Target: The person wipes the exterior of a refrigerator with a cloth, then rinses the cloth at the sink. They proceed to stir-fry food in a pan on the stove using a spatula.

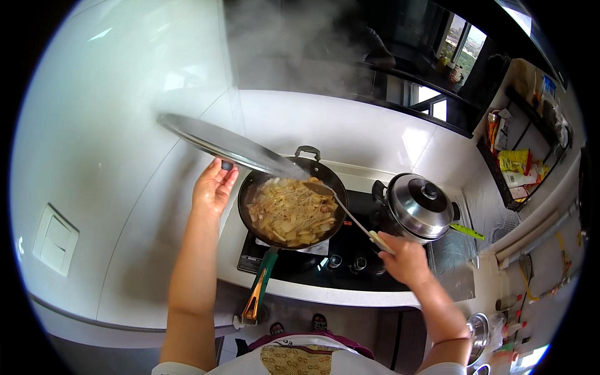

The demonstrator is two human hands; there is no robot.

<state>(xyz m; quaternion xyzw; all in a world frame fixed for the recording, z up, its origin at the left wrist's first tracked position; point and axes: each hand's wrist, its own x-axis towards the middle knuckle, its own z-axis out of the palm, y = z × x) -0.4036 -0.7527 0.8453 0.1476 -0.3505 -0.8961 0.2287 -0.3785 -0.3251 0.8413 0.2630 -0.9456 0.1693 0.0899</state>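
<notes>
My left hand (214,188) grips the dark knob of a large round pan lid (231,147), tilted above the left and far side of the wok. In my right hand (405,257) is the pale handle of a spatula (352,215). Its blade reaches into the far right part of the food. The dark wok (339,190) sits on the left part of the stove and has a green and copper-coloured handle (260,284) toward me. Sliced pale food with thin noodle-like strands (290,215) fills much of it, steaming.
Right of the wok, a lidded steel pot (420,203) stands on the black glass stove (300,265). A green handle (467,232) sticks out beside it. A black wall rack (500,172) holds packets. The dark range hood (325,56) hangs above; a white wall (125,156) is close on the left.
</notes>
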